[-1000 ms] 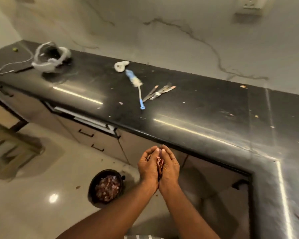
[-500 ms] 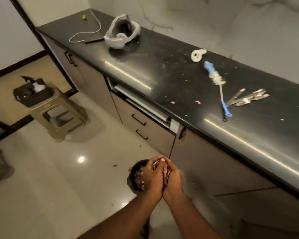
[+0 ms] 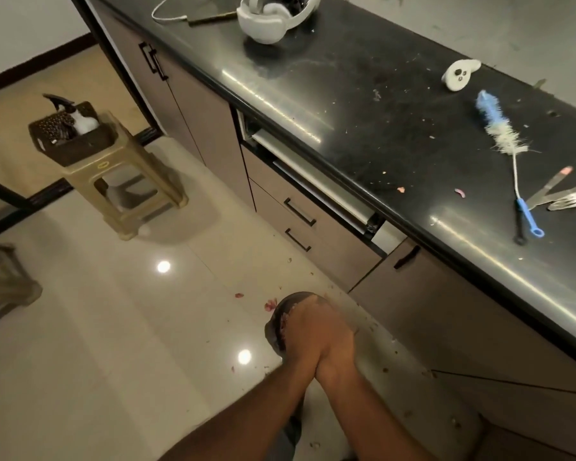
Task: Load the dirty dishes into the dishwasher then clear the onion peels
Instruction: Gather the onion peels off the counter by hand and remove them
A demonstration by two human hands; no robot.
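My left hand (image 3: 305,331) and my right hand (image 3: 335,344) are pressed together, cupped, right over a round dark bin (image 3: 275,322) on the floor. Pink onion peels (image 3: 284,324) show at the bin's rim under my fingers; what my hands enclose is hidden. Loose peel scraps (image 3: 270,304) lie on the tiles beside the bin, and a few bits (image 3: 459,193) sit on the black counter (image 3: 363,128). The dishwasher door (image 3: 313,184) under the counter stands slightly ajar.
A fork and other cutlery (image 3: 566,197) and a blue bottle brush (image 3: 502,134) lie on the counter at right. A white headset (image 3: 273,18) sits further along. A beige stool (image 3: 127,181) with a dark basket stands on the glossy floor at left.
My cupped hands have dropped from beside the counter edge down onto the bin. The view has swung left and down, bringing the stool and the floor into sight.
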